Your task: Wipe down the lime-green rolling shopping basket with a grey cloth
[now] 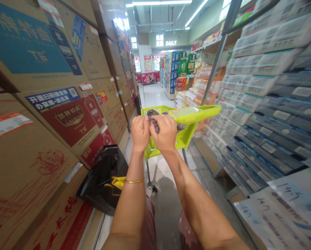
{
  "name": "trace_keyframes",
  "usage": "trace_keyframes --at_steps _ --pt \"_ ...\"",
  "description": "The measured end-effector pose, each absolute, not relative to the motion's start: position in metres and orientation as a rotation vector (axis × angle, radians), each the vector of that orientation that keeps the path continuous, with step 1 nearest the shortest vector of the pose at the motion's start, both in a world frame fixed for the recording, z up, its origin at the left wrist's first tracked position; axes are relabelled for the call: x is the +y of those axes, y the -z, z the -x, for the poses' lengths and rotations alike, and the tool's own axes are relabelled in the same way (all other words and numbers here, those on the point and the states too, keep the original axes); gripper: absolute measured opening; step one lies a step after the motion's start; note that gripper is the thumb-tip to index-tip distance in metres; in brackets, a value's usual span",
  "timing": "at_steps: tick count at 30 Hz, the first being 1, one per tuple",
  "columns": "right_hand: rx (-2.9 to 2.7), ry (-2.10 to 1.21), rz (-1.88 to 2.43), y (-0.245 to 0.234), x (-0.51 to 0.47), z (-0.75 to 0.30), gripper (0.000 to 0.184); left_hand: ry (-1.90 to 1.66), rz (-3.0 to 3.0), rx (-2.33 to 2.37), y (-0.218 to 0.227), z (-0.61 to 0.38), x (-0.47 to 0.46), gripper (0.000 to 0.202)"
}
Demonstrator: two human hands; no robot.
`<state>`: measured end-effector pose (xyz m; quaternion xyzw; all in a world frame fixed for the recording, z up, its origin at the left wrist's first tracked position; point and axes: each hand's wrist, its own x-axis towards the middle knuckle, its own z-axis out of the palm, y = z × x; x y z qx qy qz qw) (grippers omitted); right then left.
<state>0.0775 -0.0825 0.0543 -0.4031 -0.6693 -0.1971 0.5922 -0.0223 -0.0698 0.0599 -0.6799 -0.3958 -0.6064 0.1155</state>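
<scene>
A yellow-green shopping cart [192, 133] stands right in front of me, its handle [197, 114] reaching out to the right. My right hand [164, 132] is closed around the handle's left part. Close beside it, thumbs nearly touching, my left hand [140, 133] is closed in a fist at the handle's left end, which it hides. A grey-brown, fuzzy bundle [153, 114] shows between and behind both hands, and its kind is unclear. Whether the fingers also pinch it, I cannot tell. A thin gold bracelet [134, 181] circles my left wrist.
Stacked cardboard cartons [67, 114] wall the left side. A black bag [106, 180] with yellow inside sits low beside my left forearm. Piled wrapped packs [270, 107] line the right, behind a metal post [215, 69]. The tiled aisle [151, 95] runs ahead toward green and blue box stacks [180, 67].
</scene>
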Motion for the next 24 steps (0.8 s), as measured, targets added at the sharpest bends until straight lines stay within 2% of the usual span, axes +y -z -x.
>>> trace_keyframes --at_steps 6,14,24 --pt "-1.608 0.457 0.968 -0.055 -0.078 -0.098 0.018 1.697 2.072 -1.158 -0.062 0.022 -0.071 0.045" --pt "-1.396 0.383 1.002 -0.058 -0.064 -0.144 0.016 1.659 2.145 -1.123 -0.061 0.010 -0.069 0.044" --pt "-1.543 0.342 0.977 -0.061 -0.083 -0.091 0.020 1.679 2.111 -1.131 -0.058 0.007 -0.063 0.046"
